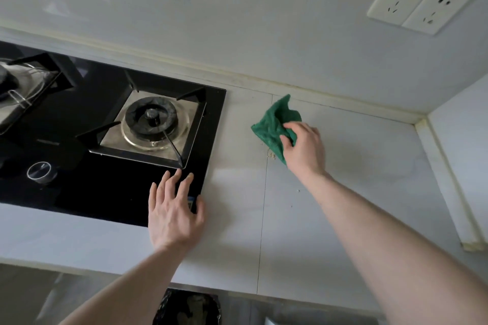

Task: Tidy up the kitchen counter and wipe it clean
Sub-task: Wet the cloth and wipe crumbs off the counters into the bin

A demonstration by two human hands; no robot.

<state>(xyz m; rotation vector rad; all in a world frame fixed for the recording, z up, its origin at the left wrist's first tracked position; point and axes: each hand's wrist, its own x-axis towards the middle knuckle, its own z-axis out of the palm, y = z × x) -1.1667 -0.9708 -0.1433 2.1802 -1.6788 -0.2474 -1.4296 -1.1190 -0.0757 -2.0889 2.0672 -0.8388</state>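
Taking the black glass gas hob (79, 192) as my landmark and working outward from my body: nearest me, below the front edge of the pale grey stone tabletop (356, 179), a crumpled dark bag (187, 307) sits almost under the hob's near right corner. My left hand (173, 212) lies flat on that corner, fingers (165, 182) straight and spread wide, holding nothing; I judge it should do no more than steady me. A small sticker (190, 202) peeks out between those fingers, too hidden to read. Farther out, to the right of the hob, my right hand (303, 148) grips the crumpled green cleaning cloth (274, 126), fingers curled into its folds and pressing it onto the tabletop. Pale crumbs (271, 155) lie just at the cloth's near edge, with a few specks (298, 190) nearer me. To wipe well I should flatten the cloth under my palm, gather the crumbs in one steady drag toward the front edge instead of scattering them, then work back along the yellowed sealant strip (330, 99) at the wall. On the hob, a round silver-rimmed knob (42, 171) sits left of my resting hand; faint lettering above it is too small to read. Beyond it stands the right burner (150, 120). Farthest, up the wall right of the hob, two white sockets (420, 2) carry no legible marking.
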